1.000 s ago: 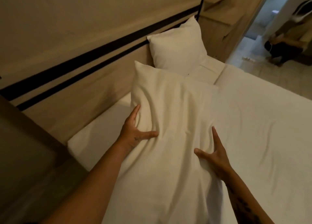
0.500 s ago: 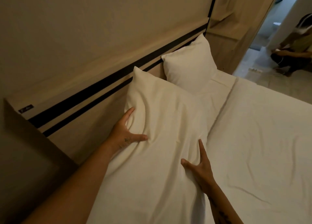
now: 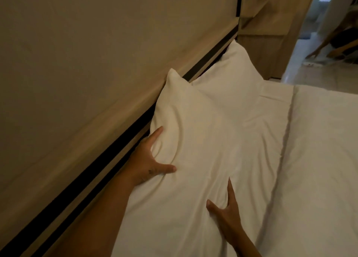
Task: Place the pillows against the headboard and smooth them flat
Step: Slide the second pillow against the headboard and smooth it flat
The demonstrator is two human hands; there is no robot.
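Near pillow (image 3: 203,144) propped on the bed (image 3: 319,159), long axis running away from the hands, far corner touching the headboard (image 3: 108,109). Left hand (image 3: 147,159) open, fingers spread, pressing the headboard-side edge; right hand (image 3: 224,210) open, flat on the near end. Far pillow (image 3: 232,70) just beyond, leaning on the headboard, overlapped by the near one. Nothing in the way; creases left to smooth.

Dim warm light; a beige wall (image 3: 96,43) meets wooden panelling (image 3: 271,24) beside a pale tiled floor (image 3: 296,70).
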